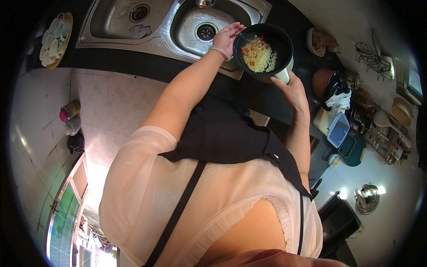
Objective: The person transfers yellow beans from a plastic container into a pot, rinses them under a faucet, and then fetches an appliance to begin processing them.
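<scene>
My right hand (293, 90) grips the pale handle (283, 76) of a round cooking pot (284, 43) with a black interior. Inside the pot, yellowish grains (263, 60), pale beans or seeds and small red pieces lie to the left and bottom. A wet sheen shows there, though the water's depth is unclear. My left hand (227, 37), with a pale bangle at the wrist, is at the pot's left rim over the sink edge. Its palm is turned up and its fingers are extended; whether it touches the pot is hard to tell.
A steel double sink (163, 35) with a faucet (205, 3) lies ahead, a crumpled plastic bag in its left basin. Far left stands a tray (69, 26) of white cups. On the right counter are a brown pot (322, 80), a clear-blue container (338, 128) and a utensil rack (383, 133).
</scene>
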`<action>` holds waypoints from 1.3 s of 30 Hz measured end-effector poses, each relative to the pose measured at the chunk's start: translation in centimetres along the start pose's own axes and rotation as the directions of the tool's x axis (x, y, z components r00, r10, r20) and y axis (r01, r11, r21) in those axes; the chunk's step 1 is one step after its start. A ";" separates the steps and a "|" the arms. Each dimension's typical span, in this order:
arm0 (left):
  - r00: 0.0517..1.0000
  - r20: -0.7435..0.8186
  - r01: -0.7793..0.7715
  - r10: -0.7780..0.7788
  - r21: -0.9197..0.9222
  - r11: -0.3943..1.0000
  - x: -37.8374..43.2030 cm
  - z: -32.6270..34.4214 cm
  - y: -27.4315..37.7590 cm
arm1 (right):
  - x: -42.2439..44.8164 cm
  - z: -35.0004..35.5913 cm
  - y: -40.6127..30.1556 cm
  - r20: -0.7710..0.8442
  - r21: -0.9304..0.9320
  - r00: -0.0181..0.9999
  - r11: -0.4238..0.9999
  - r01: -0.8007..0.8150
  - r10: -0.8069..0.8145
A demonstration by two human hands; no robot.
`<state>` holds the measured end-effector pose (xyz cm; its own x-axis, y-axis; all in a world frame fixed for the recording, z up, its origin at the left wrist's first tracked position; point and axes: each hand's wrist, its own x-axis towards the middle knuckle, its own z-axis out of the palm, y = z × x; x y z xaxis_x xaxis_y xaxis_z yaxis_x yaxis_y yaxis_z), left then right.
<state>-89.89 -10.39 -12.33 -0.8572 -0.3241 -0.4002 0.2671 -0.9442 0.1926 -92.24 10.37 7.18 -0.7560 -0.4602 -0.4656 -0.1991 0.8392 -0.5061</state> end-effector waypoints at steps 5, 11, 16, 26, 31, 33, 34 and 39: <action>0.999 0.021 0.025 -0.024 -0.079 0.997 0.1 -0.1 0.1 | 0.0 0.0 0.0 -0.005 -0.004 1.000 1.000 0.005 -0.005; 1.000 -0.021 -0.001 0.000 -0.024 1.000 0.0 0.1 -0.2 | 0.0 -0.1 0.0 -0.002 -0.016 1.000 1.000 -0.021 0.021; 1.000 0.008 -0.010 0.010 -0.052 0.999 0.4 -0.3 -0.3 | 0.0 0.0 0.1 -0.010 -0.027 1.000 1.000 0.003 -0.003; 0.999 0.005 -0.043 0.043 -0.001 0.999 0.1 -0.2 -0.1 | -0.1 -0.1 -0.5 0.015 -0.027 0.999 0.999 -0.040 0.041; 0.999 -0.023 -0.047 0.048 0.015 0.999 0.2 -0.8 -0.3 | -0.2 -0.2 -0.8 0.015 -0.040 1.000 0.999 -0.015 0.016; 0.998 -0.034 -0.060 0.061 0.027 0.998 0.3 -1.2 -0.4 | -0.2 -0.2 -0.9 0.014 -0.025 1.000 1.000 -0.015 0.015; 0.996 -0.045 -0.072 0.074 0.039 0.997 0.4 -1.3 -0.4 | -0.2 -0.2 -1.0 0.013 -0.010 1.000 1.000 -0.014 0.014; 0.994 -0.080 -0.075 0.073 -0.022 0.997 -0.2 -0.9 -0.4 | -0.2 -0.1 -0.9 0.004 -0.014 1.000 1.000 -0.008 0.008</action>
<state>-89.45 -9.97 -13.13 -0.7974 -0.3962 -0.4551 0.3405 -0.9181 0.2028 -92.00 9.74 7.74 -0.7549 -0.4548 -0.4726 -0.2021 0.8467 -0.4921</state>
